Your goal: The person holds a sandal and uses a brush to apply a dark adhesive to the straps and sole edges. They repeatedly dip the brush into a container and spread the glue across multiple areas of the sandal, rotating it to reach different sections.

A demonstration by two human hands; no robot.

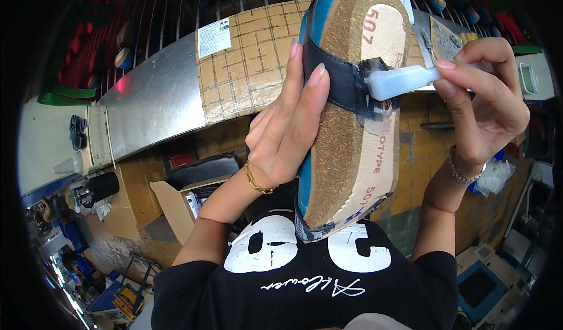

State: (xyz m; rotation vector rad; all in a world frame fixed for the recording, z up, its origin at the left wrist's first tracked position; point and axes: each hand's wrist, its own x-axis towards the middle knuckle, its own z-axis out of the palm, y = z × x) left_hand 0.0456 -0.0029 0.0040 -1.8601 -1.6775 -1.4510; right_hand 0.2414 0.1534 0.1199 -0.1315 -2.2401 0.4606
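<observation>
My left hand grips a sandal from its left side, with fingers against the dark strap. The sandal is held up sole-side toward me. It has a brown cork underside with a pale, printed centre panel, and a blue shoe last shows along its left edge. Between the thumb and fingers of my right hand is the narrow end of a small brush with a pale plastic handle. The brush's wide end rests at the strap's dark, glossy end, where its contact is partly hidden.
Behind the sandal runs a metal ledge partly covered with taped cardboard. More shoes on lasts hang or stand on the rack of rods beyond. An open cardboard box sits below at left; a clear plastic bag lies at right.
</observation>
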